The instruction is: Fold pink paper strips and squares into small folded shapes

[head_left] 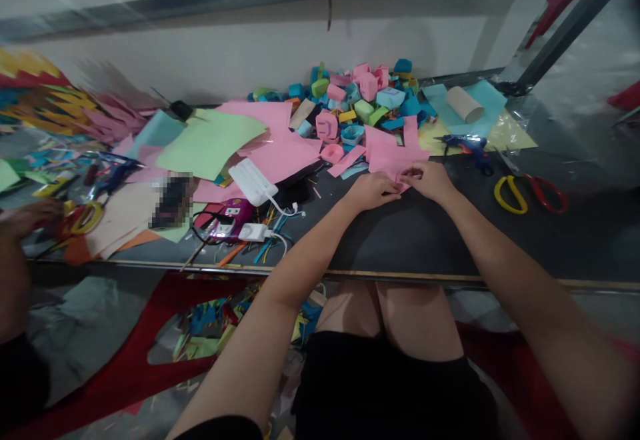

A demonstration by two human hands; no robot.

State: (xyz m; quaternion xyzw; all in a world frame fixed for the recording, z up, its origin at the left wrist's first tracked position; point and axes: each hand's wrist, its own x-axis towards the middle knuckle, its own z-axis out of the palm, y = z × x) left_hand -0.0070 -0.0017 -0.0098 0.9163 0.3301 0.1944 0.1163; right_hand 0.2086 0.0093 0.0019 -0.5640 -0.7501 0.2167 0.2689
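My left hand (373,191) rests low over the dark tabletop, its fingers closed at the lower edge of a piece of pink paper (387,160). From the other side my right hand (426,179) pinches the same paper, thumb and fingertips together. The two hands almost meet, and the fingertips partly cover the paper between them. Just behind lies a heap of small folded paper pieces (367,87) in pink, blue, green and yellow. A narrow pink strip (347,160) lies beyond my left hand.
To the right are scissors (530,193) with yellow and red handles, a blue glue gun (467,147) and a cardboard tube (464,105). Leftward lie green paper (213,140), a white power bank (253,182), a purple power strip (233,217) and a co-worker's hand (37,217).
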